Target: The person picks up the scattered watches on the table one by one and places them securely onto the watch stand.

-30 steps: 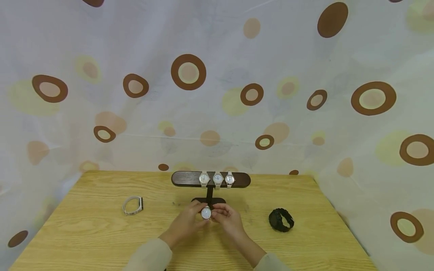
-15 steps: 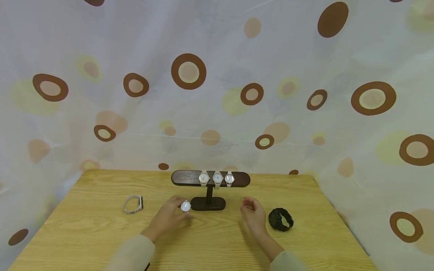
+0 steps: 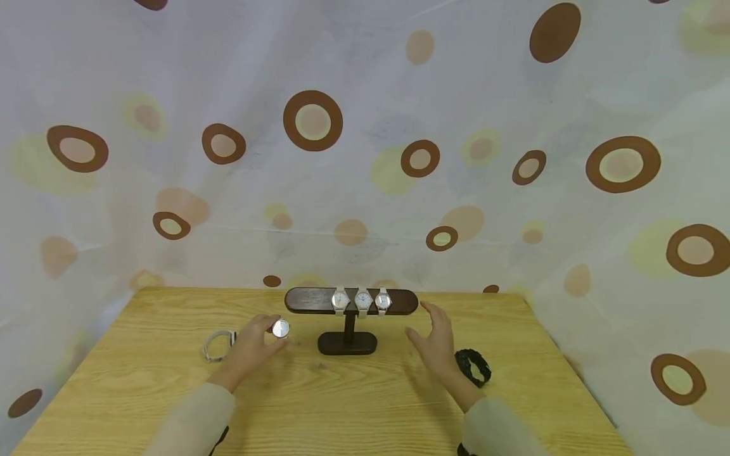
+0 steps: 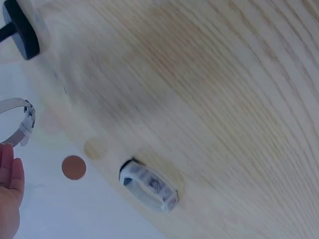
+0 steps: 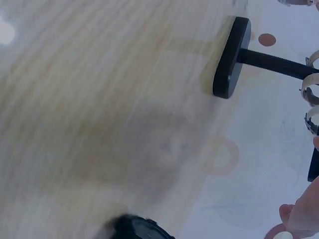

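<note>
My left hand pinches a white-faced wristwatch above the table, left of a dark wooden watch stand. In the left wrist view the pale strap of this wristwatch forms a loop beyond the fingertips. Three pale-strapped watches sit side by side around the stand's upper bar. My right hand is beside the bar's right end, thumb and fingers spread, holding nothing. Whether a fingertip touches the bar cannot be told. Only part of this right hand shows in the right wrist view.
A white fitness band lies on the wooden table, left of and partly behind my left hand. Close to my right forearm lies a black watch, partly covered by it. A dotted curtain rises behind the table.
Both hands were together at the wristwatch before the stand. My right hand let go, moved right and spread its fingers; my left hand carried the wristwatch left and slightly up.
</note>
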Demonstrator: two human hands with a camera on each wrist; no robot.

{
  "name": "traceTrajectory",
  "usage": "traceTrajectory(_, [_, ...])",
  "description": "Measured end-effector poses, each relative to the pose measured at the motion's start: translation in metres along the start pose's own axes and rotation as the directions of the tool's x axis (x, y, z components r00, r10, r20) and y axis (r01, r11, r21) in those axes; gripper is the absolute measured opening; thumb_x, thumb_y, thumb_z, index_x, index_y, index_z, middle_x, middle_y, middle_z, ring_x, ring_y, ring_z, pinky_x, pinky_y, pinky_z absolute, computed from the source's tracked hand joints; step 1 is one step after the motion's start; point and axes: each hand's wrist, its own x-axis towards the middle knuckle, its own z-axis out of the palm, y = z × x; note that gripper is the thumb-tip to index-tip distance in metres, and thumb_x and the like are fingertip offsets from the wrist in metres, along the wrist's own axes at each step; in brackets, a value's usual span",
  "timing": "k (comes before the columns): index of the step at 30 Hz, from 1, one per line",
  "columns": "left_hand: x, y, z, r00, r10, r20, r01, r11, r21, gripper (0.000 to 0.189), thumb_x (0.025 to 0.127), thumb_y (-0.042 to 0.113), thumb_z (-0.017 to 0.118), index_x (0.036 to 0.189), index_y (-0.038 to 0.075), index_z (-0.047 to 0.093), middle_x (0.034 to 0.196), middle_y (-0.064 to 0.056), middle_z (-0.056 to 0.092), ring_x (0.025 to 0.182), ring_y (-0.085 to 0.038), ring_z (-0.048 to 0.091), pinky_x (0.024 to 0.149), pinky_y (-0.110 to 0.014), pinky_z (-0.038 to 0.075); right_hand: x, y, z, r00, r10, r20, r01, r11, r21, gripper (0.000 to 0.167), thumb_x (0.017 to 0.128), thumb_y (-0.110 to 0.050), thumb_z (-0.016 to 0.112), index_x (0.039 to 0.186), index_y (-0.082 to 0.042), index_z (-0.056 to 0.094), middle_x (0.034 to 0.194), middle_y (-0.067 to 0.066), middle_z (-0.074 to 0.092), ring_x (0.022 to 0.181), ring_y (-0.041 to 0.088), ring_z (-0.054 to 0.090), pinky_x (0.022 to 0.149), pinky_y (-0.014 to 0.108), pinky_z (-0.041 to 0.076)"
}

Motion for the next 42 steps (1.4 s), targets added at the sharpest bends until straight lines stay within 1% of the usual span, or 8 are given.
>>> traceTrajectory(4, [0.002, -0.005, -0.011, 0.999, 0.022, -0.030, -0.021, 1.000, 0.019, 0.046, 0.079, 0.012, 0.072, 0.115, -0.012, 0.057, 0.100, -0.019, 0.063, 0.091, -0.031, 0.060, 0.081, -0.045, 0.054, 0.013, -0.003, -0.003, 0.988, -0.147, 0.046, 0.152, 0.979, -0.134, 0.063, 0.077, -0.005, 0.073, 0.132, 0.003, 0.043, 0.135, 0.028, 0.038, 0.126, 0.047, 0.032, 0.097, 0.062, 0.039])
traceTrajectory(8, [0.004, -0.006, -0.017, 0.997, 0.051, -0.061, -0.050, 0.998, 0.030, 0.046, 0.079, 0.013, 0.072, 0.114, -0.013, 0.057, 0.099, -0.019, 0.062, 0.091, -0.032, 0.060, 0.080, -0.046, 0.054, 0.023, -0.008, -0.006, 0.948, -0.297, 0.112, 0.317, 0.912, -0.259, 0.065, 0.073, -0.001, 0.076, 0.129, 0.006, 0.046, 0.133, 0.030, 0.040, 0.124, 0.049, 0.035, 0.095, 0.059, 0.043])
traceTrajectory(10, [0.006, -0.005, -0.018, 0.995, 0.064, -0.074, -0.062, 0.997, 0.034, 0.046, 0.079, 0.014, 0.073, 0.114, -0.012, 0.057, 0.097, -0.017, 0.062, 0.091, -0.030, 0.060, 0.079, -0.045, 0.054, 0.025, -0.011, -0.007, 0.928, -0.343, 0.143, 0.371, 0.878, -0.302, 0.064, 0.071, 0.000, 0.077, 0.128, 0.006, 0.048, 0.132, 0.029, 0.043, 0.122, 0.047, 0.038, 0.095, 0.056, 0.045])
traceTrajectory(18, [0.014, 0.003, -0.022, 0.990, 0.100, -0.101, -0.097, 0.995, 0.040, 0.044, 0.079, 0.013, 0.073, 0.113, -0.011, 0.058, 0.102, -0.019, 0.063, 0.094, -0.032, 0.061, 0.080, -0.045, 0.054, 0.030, -0.016, -0.006, 0.882, -0.420, 0.213, 0.470, 0.805, -0.361, 0.060, 0.072, 0.002, 0.076, 0.126, 0.006, 0.051, 0.125, 0.026, 0.048, 0.116, 0.044, 0.045, 0.092, 0.052, 0.047])
traceTrajectory(25, [0.023, 0.011, -0.023, 0.987, 0.131, -0.095, -0.128, 0.991, 0.044, 0.042, 0.079, 0.016, 0.073, 0.114, -0.004, 0.060, 0.106, -0.016, 0.062, 0.094, -0.027, 0.060, 0.079, -0.043, 0.053, 0.037, -0.020, -0.008, 0.819, -0.525, 0.231, 0.572, 0.717, -0.398, 0.050, 0.070, 0.007, 0.075, 0.117, 0.005, 0.057, 0.114, 0.021, 0.056, 0.106, 0.038, 0.053, 0.091, 0.048, 0.049])
traceTrajectory(28, [0.026, 0.015, -0.022, 0.982, 0.165, -0.095, -0.160, 0.986, 0.050, 0.042, 0.079, 0.016, 0.074, 0.113, -0.003, 0.060, 0.106, -0.016, 0.063, 0.094, -0.026, 0.061, 0.079, -0.042, 0.053, 0.039, -0.021, -0.010, 0.812, -0.525, 0.253, 0.582, 0.704, -0.406, 0.049, 0.071, 0.006, 0.075, 0.116, 0.005, 0.058, 0.112, 0.019, 0.057, 0.105, 0.036, 0.053, 0.090, 0.046, 0.049])
traceTrajectory(32, [0.029, 0.019, -0.024, 0.979, 0.182, -0.089, -0.177, 0.982, 0.067, 0.044, 0.078, 0.017, 0.074, 0.114, -0.006, 0.060, 0.108, -0.018, 0.063, 0.095, -0.028, 0.061, 0.079, -0.043, 0.054, 0.039, -0.023, -0.010, 0.817, -0.508, 0.273, 0.576, 0.707, -0.410, 0.049, 0.072, 0.004, 0.075, 0.117, 0.003, 0.057, 0.113, 0.019, 0.057, 0.106, 0.036, 0.053, 0.090, 0.045, 0.049])
traceTrajectory(42, [0.033, 0.021, -0.029, 0.990, 0.138, -0.029, -0.135, 0.988, 0.072, 0.048, 0.082, 0.019, 0.070, 0.121, -0.006, 0.056, 0.117, -0.022, 0.059, 0.108, -0.037, 0.057, 0.087, -0.050, 0.050, 0.041, -0.029, -0.009, 0.828, -0.472, 0.303, 0.560, 0.716, -0.415, 0.049, 0.072, 0.004, 0.074, 0.118, 0.002, 0.056, 0.113, 0.018, 0.058, 0.104, 0.036, 0.053, 0.089, 0.046, 0.049])
